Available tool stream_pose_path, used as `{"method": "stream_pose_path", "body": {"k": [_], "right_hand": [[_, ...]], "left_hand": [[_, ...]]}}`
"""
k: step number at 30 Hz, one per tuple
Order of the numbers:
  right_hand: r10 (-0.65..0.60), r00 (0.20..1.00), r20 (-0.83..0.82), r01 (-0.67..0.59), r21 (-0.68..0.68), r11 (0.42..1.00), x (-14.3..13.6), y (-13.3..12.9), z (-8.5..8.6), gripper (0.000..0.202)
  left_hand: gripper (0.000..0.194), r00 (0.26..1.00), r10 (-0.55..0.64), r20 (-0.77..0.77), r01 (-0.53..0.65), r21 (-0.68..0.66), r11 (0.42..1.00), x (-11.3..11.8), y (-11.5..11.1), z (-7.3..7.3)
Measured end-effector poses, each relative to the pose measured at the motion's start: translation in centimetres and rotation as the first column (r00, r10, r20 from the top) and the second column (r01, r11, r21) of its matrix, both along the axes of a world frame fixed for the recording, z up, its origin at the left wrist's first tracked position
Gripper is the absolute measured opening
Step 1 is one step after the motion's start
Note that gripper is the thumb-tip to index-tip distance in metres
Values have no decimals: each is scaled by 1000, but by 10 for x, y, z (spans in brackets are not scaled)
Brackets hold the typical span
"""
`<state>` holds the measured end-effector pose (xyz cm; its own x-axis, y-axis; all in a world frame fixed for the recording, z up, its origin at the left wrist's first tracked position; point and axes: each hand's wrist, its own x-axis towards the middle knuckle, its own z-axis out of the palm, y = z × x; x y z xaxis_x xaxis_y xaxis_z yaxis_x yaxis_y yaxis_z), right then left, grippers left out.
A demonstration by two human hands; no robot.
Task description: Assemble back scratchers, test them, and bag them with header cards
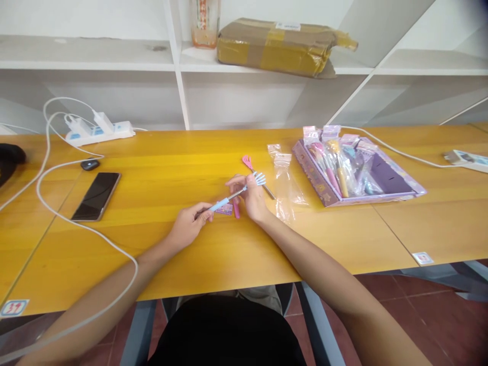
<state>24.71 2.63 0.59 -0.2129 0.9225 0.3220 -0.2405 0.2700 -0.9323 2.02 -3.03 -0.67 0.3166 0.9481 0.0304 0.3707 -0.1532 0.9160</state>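
Note:
A light blue back scratcher point(220, 204) with a hand-shaped head and a metal shaft stretches between my two hands. Around its handle end my left hand point(189, 222) is closed. My right hand point(253, 198) grips the shaft just below the blue head. Beyond my right hand lies a pink hand-shaped head point(247, 161), and a thin dark metal rod point(269, 191) shows beside it. A pink handle point(236, 209) and a small purple card point(224, 209) rest on the table under the scratcher, partly hidden. Clear plastic bags point(284, 178) lie flat to the right.
A purple display box point(312, 175) holding several bagged items stands to the right. On the left are a phone point(97, 196), a small black object point(90, 164), a power strip point(101, 133) and a looping white cable point(110, 243). A taped carton point(276, 47) sits on the shelf.

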Motion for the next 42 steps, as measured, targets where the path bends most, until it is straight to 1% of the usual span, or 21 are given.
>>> {"method": "stream_pose_path", "body": {"k": [9, 14, 17, 19, 21, 23, 26, 28, 30, 32, 33, 35, 36, 37, 39, 40, 42], "right_hand": [[-23, 996, 81, 24, -19, 1000, -3, -6, 2, 72], [-19, 998, 67, 18, 13, 1000, -2, -5, 5, 69], [-24, 994, 105, 25, -13, 1000, 0, 1, 13, 70], [-10, 989, 147, 17, -49, 999, 2, 5, 21, 71], [16, 984, 180, -4, -68, 998, 4, 2, 29, 71], [67, 972, 225, -47, -92, 995, 7, -7, 35, 70], [179, 930, 320, -139, -144, 980, 15, -30, 40, 68], [236, 883, 406, -194, -141, 971, 26, -48, 42, 64], [235, 811, 536, -201, -123, 972, 41, -66, 43, 54], [158, 733, 662, -127, -95, 987, 57, -81, 43, 45], [90, 702, 707, -69, -59, 996, 64, -88, 42, 47], [-80, 629, 773, 27, 81, 996, 74, -101, 37, 60], [-171, 573, 801, 39, 182, 983, 75, -106, 34, 64], [-260, 503, 824, 20, 289, 957, 75, -111, 30, 65], [-410, 366, 836, -82, 468, 880, 71, -118, 23, 55], [-459, 323, 827, -148, 524, 839, 67, -120, 21, 46], [-505, 283, 816, -260, 572, 778, 59, -125, 17, 33]], "left_hand": [[26, 1000, 0, -15, 0, 13, 1000, 0, -2, 1], [29, 999, -18, -38, 19, 16, 1000, 0, -3, 3], [29, 997, -62, -46, 62, -4, 998, 2, -5, 11], [26, 993, -99, -59, 99, -9, 995, 4, -7, 20], [23, 987, -125, -105, 126, 5, 992, 6, -7, 30], [22, 974, -131, -187, 140, 36, 990, 7, -8, 40], [25, 931, -155, -330, 193, 87, 977, 8, -14, 50], [29, 897, -170, -407, 232, 107, 967, 8, -21, 53], [33, 871, -162, -464, 238, 110, 965, 5, -31, 53], [32, 845, -129, -519, 207, 96, 974, 0, -42, 52], [32, 832, -112, -544, 188, 86, 978, -4, -47, 52], [32, 808, -90, -582, 161, 71, 984, -10, -57, 52], [32, 800, -90, -594, 161, 68, 985, -13, -61, 53], [33, 792, -99, -603, 173, 67, 983, -15, -66, 53], [35, 772, -125, -624, 221, 78, 972, -17, -75, 53], [36, 758, -131, -639, 247, 95, 964, -17, -80, 53], [39, 726, -115, -678, 290, 149, 945, -13, -90, 50]]}}
